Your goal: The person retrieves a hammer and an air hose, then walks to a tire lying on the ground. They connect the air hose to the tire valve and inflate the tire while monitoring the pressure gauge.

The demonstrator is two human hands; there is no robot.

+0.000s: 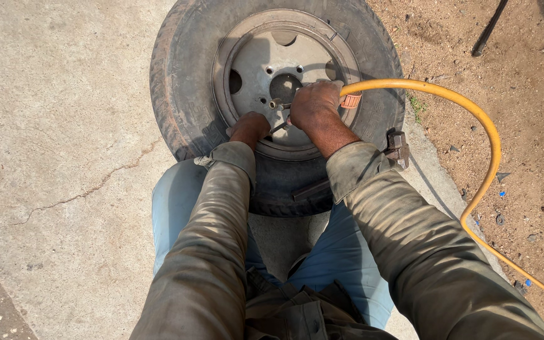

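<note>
Head view. A worn tyre [177, 94] on a grey steel rim [253, 69] is laid flat on the concrete floor [51, 157], just before the knees. The right hand [313, 104] is closed around the metal end fitting [278, 104] of a yellow air hose [473, 113], which is held over the rim face beside the centre hole. The left hand [250, 128] is set at the rim's near edge; whether its grip is closed on anything cannot be told. Inflation at the valve is judged to be the step in hand; a steady, square seating of the fitting is called for. A hammer [398, 148] is rested against the tyre's right side.
</note>
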